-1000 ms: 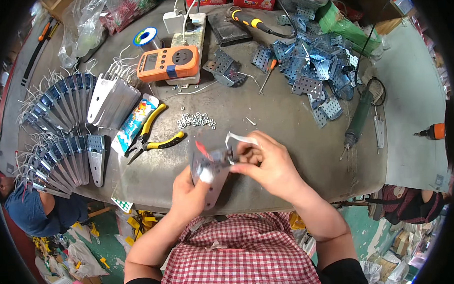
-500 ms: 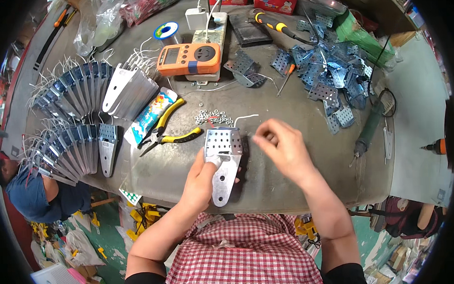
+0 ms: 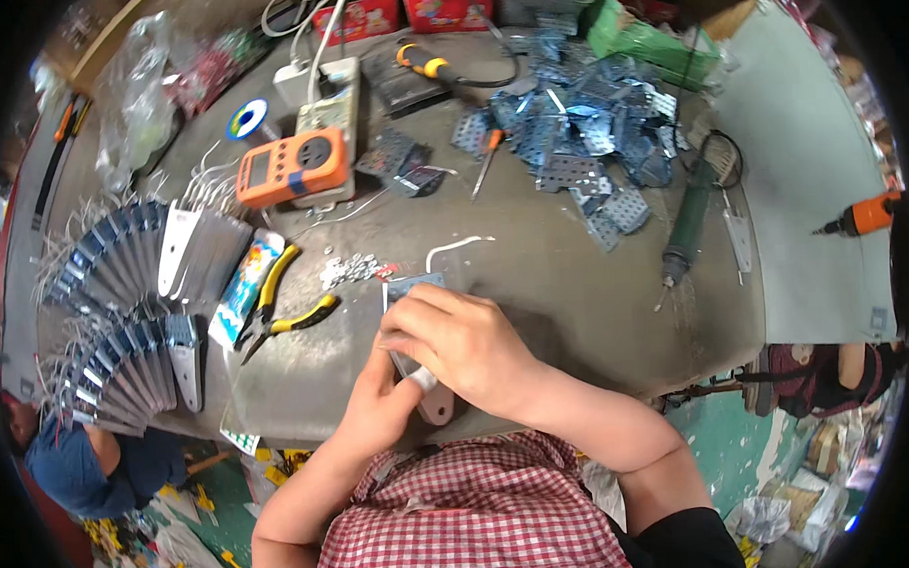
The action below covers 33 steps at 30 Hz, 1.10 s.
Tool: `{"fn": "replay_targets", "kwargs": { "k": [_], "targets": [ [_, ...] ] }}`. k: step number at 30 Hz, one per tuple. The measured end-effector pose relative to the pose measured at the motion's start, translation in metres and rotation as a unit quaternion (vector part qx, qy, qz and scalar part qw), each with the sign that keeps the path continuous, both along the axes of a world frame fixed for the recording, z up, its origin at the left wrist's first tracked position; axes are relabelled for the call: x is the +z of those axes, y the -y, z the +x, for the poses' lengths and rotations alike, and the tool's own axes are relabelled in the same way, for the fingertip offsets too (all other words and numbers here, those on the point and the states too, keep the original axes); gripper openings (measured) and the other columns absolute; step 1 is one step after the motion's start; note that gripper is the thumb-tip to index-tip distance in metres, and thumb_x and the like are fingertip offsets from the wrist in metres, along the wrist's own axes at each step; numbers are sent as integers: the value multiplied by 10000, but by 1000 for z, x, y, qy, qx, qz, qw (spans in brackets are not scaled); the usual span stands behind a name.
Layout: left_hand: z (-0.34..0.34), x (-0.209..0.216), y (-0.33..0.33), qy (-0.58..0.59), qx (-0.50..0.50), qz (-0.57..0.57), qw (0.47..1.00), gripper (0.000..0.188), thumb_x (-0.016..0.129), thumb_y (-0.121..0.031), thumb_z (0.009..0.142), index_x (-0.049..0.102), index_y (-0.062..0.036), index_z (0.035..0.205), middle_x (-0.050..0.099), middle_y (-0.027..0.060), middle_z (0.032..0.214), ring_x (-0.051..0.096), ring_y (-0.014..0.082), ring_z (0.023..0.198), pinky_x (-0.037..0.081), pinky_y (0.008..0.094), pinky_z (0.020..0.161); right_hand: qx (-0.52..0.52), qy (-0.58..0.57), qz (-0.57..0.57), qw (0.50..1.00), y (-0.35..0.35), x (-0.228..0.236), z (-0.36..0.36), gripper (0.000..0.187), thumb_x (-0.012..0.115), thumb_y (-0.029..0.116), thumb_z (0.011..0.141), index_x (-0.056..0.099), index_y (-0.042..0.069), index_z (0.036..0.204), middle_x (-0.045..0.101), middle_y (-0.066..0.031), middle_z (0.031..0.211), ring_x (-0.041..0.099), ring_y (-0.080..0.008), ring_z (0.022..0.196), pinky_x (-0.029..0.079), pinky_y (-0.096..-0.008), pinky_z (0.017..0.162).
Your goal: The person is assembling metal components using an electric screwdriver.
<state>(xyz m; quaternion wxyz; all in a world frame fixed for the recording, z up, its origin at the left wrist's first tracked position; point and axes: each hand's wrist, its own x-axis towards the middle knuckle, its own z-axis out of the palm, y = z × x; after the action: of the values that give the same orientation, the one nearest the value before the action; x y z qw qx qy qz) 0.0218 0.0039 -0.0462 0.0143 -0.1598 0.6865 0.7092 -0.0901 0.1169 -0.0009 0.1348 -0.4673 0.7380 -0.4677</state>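
Near the table's front edge, my left hand (image 3: 371,405) is closed around the side of a silver metal bracket (image 3: 438,408), whose holed lower end shows below my fingers. My right hand (image 3: 469,346) lies over the bracket's upper part, fingers bent and drawn together. Whatever its fingertips grip is hidden beneath the hand. Above the knuckles only the top edge of a bluish perforated plate (image 3: 414,282) on the bracket can be seen. A white wire (image 3: 460,244) sticks out beyond it. Just past the bracket lies a heap of small metal nuts (image 3: 350,271).
Yellow-and-black pliers (image 3: 311,315) and a blue-and-white packet (image 3: 248,285) lie left of my hands. Wired brackets (image 3: 113,258) stand in rows farther left. An orange meter (image 3: 292,169), a pile of perforated plates (image 3: 594,119), a screwdriver (image 3: 486,165) and a green corded tool (image 3: 689,221) are beyond.
My right hand has moved left from beside the bracket onto its top, covering most of the perforated plate. My left hand keeps its hold. The whole view has shifted a little.
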Motion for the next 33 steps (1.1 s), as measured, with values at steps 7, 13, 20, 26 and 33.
{"fn": "replay_targets", "kwargs": {
  "k": [7, 13, 20, 26, 33],
  "targets": [
    [-65, 32, -25, -103, -127, -38, 986, 674, 529, -280, 849, 178, 11, 1346, 364, 184, 1295, 413, 283, 1174, 373, 394, 950, -131, -120, -17, 984, -48, -21, -8, 667, 654, 72, 657, 448, 201, 1279, 288, -151, 1389, 300, -384, 1255, 304, -447, 1002],
    [-194, 23, -47, -273, -36, -426, 862, 460, 587, -238, 805, 448, 18, 1160, 563, 219, 959, 546, 378, 884, 435, 438, 775, -342, 64, -224, 910, -108, -50, -49, 625, 474, -80, 734, 307, -16, 1333, 344, -168, 1366, 353, -262, 1254, 275, -333, 1020],
    [-225, 16, -13, -227, 138, -389, 882, 212, 612, -72, 709, 545, 0, 898, 570, 184, 854, 565, 321, 817, 452, 363, 695, -323, 103, -283, 897, -107, -48, -54, 639, 444, -81, 769, 222, -25, 1366, 335, -152, 1366, 354, -207, 1240, 269, -304, 1012],
    [-107, 65, 1, -110, -343, -463, 810, 200, 516, -22, 674, 540, -21, 872, 564, 112, 871, 544, 288, 865, 437, 394, 792, -264, 218, -359, 868, -105, -51, -47, 671, 423, -103, 757, 179, -26, 1377, 326, -140, 1365, 340, -200, 1244, 242, -309, 1024],
    [-52, 23, -24, -161, -84, -577, 796, 358, 646, -50, 581, 537, -44, 922, 480, 136, 1130, 432, 288, 1093, 336, 451, 917, -233, 258, -281, 895, -105, -47, -12, 668, 453, -34, 758, 187, -39, 1371, 309, -150, 1377, 301, -214, 1271, 216, -317, 1038]
  ]
}}
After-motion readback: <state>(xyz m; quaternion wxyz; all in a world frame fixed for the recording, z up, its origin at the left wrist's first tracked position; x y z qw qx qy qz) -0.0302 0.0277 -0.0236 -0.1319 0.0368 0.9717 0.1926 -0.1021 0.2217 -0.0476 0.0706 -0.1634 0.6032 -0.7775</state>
